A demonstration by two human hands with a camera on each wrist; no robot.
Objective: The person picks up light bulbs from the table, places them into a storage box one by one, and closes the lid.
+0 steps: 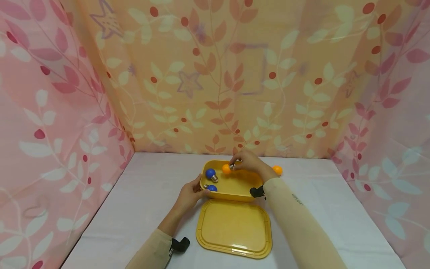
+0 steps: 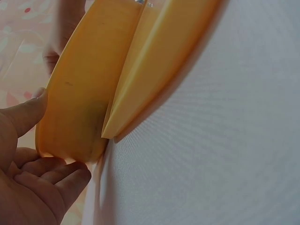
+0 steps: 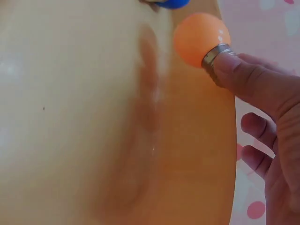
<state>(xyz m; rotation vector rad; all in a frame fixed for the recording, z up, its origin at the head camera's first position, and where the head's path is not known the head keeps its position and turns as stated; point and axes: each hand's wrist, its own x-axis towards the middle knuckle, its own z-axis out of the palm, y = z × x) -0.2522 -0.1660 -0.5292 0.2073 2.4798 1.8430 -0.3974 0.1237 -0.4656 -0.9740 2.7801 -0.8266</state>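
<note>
My right hand point(image 1: 249, 163) pinches an orange light bulb point(image 1: 226, 169) by its silver screw base over the far side of a yellow plastic box point(image 1: 240, 195). In the right wrist view the orange globe points away from the fingers. Two blue light bulbs lie inside the box at its left end, a farther one point(image 1: 210, 173) and a nearer one point(image 1: 212, 188). Around the box's left front corner my left hand point(image 1: 189, 194) holds on, thumb on the front wall and fingers against the end wall.
A yellow lid point(image 1: 234, 228) lies flat on the white tabletop point(image 1: 144, 201), just in front of the box. Right of the box, a second orange bulb point(image 1: 277, 170) sits partly behind the right forearm. Patterned cloth walls point(image 1: 218, 74) stand at the back and both sides.
</note>
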